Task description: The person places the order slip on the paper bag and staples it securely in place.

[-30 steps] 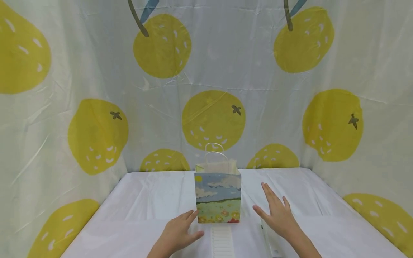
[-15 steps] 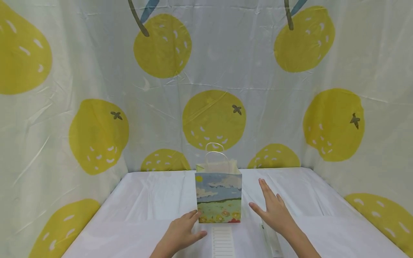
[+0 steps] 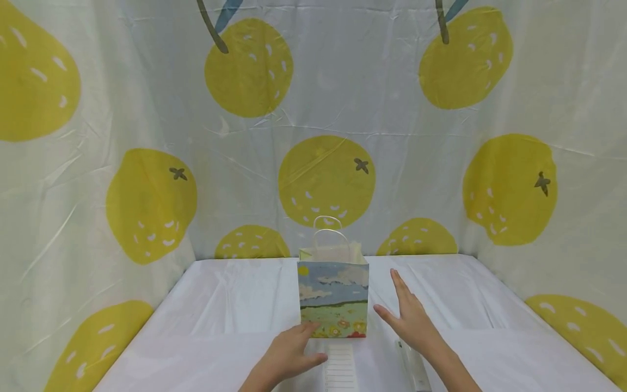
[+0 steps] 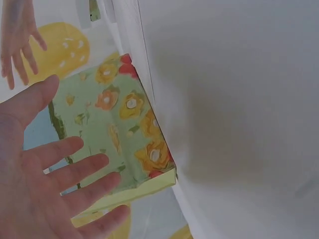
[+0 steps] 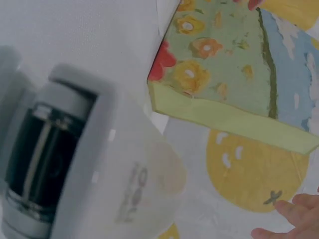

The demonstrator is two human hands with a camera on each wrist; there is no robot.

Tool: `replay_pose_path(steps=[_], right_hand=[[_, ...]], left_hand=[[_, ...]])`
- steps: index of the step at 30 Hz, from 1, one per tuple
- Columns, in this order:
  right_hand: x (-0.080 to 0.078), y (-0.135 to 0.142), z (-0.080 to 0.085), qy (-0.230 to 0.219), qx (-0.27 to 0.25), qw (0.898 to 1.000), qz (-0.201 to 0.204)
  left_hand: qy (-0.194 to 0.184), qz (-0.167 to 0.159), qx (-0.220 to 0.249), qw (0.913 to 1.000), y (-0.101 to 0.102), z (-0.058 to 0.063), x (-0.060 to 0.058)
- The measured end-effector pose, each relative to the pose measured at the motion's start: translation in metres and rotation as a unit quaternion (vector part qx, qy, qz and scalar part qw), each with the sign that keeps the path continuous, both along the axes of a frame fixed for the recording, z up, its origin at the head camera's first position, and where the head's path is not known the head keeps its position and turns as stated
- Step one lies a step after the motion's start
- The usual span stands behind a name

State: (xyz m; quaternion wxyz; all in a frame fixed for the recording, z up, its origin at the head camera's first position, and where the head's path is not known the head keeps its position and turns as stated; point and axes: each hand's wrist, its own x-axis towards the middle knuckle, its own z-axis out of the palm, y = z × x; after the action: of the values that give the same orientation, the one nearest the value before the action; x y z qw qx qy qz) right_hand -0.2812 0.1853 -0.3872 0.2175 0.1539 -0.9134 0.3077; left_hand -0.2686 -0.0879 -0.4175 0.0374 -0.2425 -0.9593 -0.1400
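A small paper gift bag (image 3: pixel 333 299) stands upright on the table, with pale looped handles (image 3: pixel 330 231) and a painted sky and flower meadow. My left hand (image 3: pixel 289 354) is at the bag's lower left front corner, fingers spread in the left wrist view; whether they touch the bag I cannot tell. On the bag's right, my right hand (image 3: pixel 409 321) is held apart from it, fingers extended and thumb out. Only some right fingers (image 5: pixel 299 219) show in the right wrist view. Neither hand holds anything.
A narrow white strip with printed lines (image 3: pixel 340 367) lies in front of the bag. A long whitish object (image 3: pixel 415 367) lies below my right forearm. Up close in the right wrist view is a white device with a dark roller (image 5: pixel 89 149). A lemon-patterned curtain (image 3: pixel 323 81) surrounds the table.
My left hand has moved right, across the bag's lower left front corner. My right hand has shifted left and slightly forward, nearer the bag. The bag looks unmoved.
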Motion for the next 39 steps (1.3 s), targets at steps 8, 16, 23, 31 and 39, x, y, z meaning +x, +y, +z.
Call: replay_pose_path(steps=[8,16,23,31,39], right_hand=[[-0.002,-0.008,0.001,-0.009,-0.012,1.000,0.002],[-0.004,-0.015,0.000,-0.014,-0.030,0.999,0.016],[-0.006,-0.021,0.000,-0.016,-0.037,0.999,0.022],[-0.009,-0.026,0.001,-0.018,-0.039,0.999,0.020],[-0.011,-0.031,0.006,-0.024,-0.044,0.999,0.021]], left_hand=[[-0.031,0.002,0.016,0.9994,0.010,-0.002,0.002],[-0.054,0.014,0.030,0.9980,0.015,-0.002,0.000],[-0.067,0.002,0.060,0.9959,0.022,-0.005,-0.005],[-0.083,-0.015,0.107,0.9906,0.033,-0.008,-0.009],[-0.085,-0.035,0.113,0.9893,0.038,-0.011,-0.011]])
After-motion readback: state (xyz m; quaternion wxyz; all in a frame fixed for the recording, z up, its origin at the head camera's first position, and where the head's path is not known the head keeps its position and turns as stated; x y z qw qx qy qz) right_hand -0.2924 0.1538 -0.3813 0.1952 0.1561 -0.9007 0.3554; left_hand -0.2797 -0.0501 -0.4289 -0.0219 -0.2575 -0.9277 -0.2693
